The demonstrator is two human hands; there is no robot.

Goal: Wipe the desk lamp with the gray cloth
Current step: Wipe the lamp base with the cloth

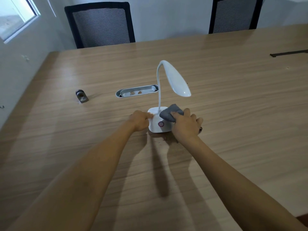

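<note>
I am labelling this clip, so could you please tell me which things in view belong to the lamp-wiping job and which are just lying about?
Part of the job:
- desk lamp, white, standing on the table
- gray cloth, pressed on the lamp's base by the right hand
- left hand, steadying the base

Just lying about:
- small metal object
- oval cable tray in the table
- two chairs
</note>
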